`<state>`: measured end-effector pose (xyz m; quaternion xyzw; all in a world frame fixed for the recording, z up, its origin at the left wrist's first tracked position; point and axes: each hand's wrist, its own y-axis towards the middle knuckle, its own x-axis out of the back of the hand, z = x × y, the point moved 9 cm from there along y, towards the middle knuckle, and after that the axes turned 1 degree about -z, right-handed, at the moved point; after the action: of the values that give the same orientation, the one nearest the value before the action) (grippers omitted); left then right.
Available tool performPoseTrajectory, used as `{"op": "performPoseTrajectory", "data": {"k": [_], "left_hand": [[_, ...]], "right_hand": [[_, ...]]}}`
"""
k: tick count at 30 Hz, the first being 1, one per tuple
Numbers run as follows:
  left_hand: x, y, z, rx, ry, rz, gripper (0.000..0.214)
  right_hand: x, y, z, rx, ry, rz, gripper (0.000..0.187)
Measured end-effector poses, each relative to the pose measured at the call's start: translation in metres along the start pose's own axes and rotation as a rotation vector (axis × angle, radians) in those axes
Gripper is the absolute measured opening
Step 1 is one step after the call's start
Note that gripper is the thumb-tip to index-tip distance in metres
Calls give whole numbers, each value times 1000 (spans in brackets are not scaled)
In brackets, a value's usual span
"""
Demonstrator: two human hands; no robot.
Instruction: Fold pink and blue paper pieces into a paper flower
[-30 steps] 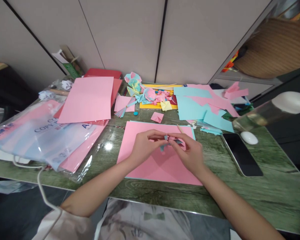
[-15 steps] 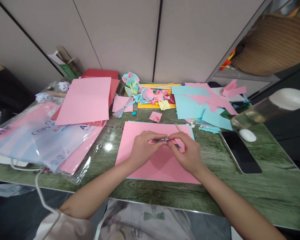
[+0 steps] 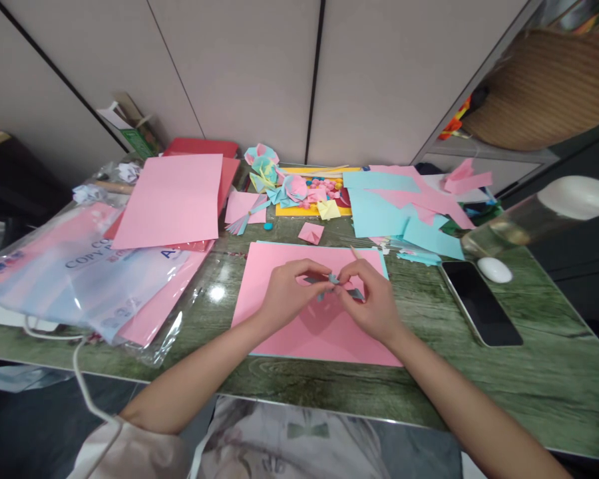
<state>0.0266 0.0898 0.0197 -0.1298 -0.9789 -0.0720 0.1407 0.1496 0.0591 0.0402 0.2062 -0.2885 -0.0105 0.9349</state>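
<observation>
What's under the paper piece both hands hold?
A pink sheet lies below the paper piece; a light-blue sheet peeks out underneath. The left hand and right hand hide part of the pink sheet.

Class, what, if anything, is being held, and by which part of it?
A small blue paper piece, pinched between the left hand and right hand, seemingly near its middle; the exact spot is hidden.

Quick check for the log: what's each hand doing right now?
Left hand: closed, fingertips pinching a small blue paper piece.
Right hand: closed, fingertips pinching the same piece from the other side.
</observation>
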Motion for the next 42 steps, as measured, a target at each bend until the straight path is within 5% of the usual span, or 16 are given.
{"op": "performPoseTrajectory", "data": {"k": [9,21,29,37,42], "left_hand": [[5,4,2,-1,121,-42,11],[2,6,9,53,-57,-1,19],[-24,5,10,67,-229,353,39],[-20,3,13,23,-62,207,29],[-22,0,11,87,-114,265,64]], "right_hand": [[-7,2,-10,-94,-22,94,10],[-8,0,-18,-217,116,55,21],[-3,4,-35,-254,281,20,16],[6,5,-39,-303,239,-56,15],[10,4,-39,-294,182,-87,13]]}}
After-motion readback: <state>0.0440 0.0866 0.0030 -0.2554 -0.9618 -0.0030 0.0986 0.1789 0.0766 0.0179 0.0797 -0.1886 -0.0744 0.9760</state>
